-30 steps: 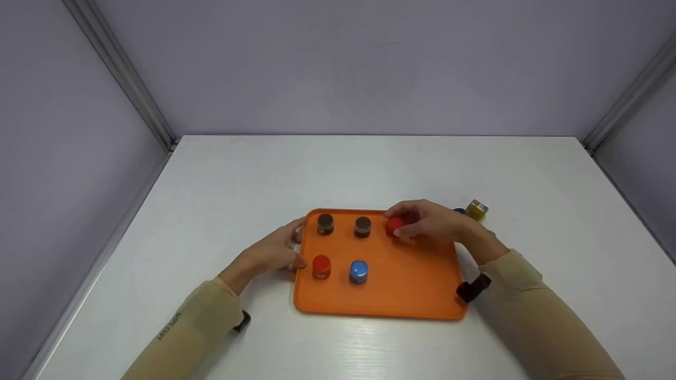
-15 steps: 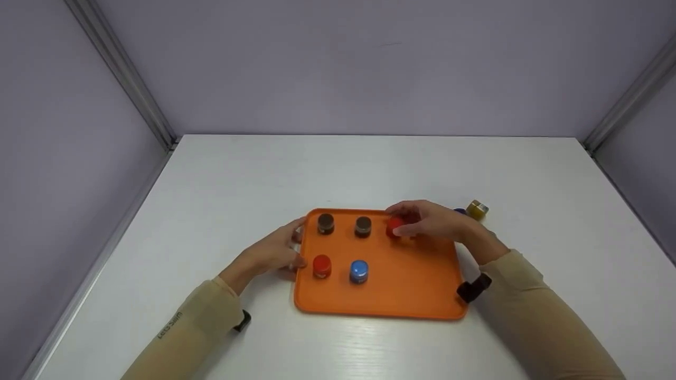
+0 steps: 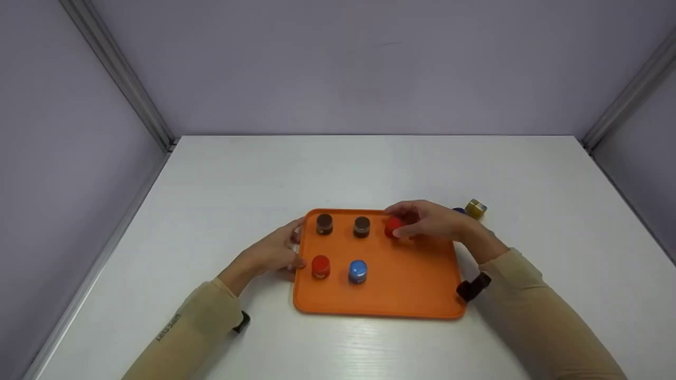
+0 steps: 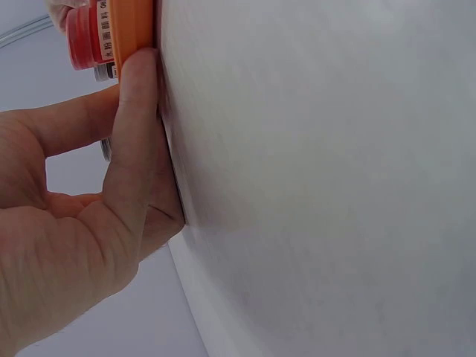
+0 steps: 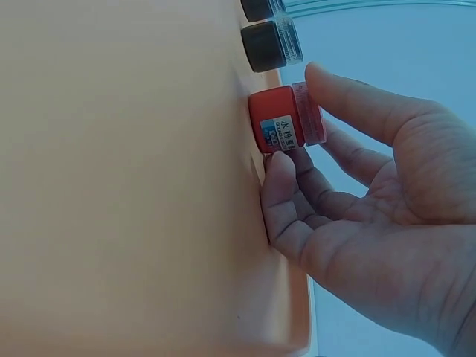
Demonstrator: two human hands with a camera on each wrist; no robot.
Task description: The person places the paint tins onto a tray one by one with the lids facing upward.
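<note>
Orange tray (image 3: pixel 401 295) lies flat on the white worktop (image 3: pixel 369 169), near the middle. Right hand (image 3: pixel 430 220) is at the tray's far right part, fingers and thumb curled round a red paint jar (image 3: pixel 393 227); the right wrist view shows the jar (image 5: pixel 286 126) standing on the tray floor with its label facing the camera, thumb on the lid side and fingertips (image 5: pixel 279 175) against the tray just beside the jar's base. Left hand (image 3: pixel 274 252) rests at the tray's left edge; in the left wrist view the thumb (image 4: pixel 137 111) presses straight against the tray rim (image 4: pixel 134 30), the other fingers extended, nothing enclosed. On the tray, far row from left: two dark brown jars (image 3: pixel 324 224) and (image 3: pixel 362 227), then the held red jar. Near row: a second red jar (image 3: pixel 320 266) just beside the left hand, and a blue jar (image 3: pixel 357 271) to its right. Off the tray, on the worktop far right of the right hand: a yellow jar (image 3: pixel 475 208), and a dark blue object (image 3: pixel 458 210) mostly hidden behind the hand. Black wrist straps (image 3: pixel 472 287) on both beige sleeves.
</note>
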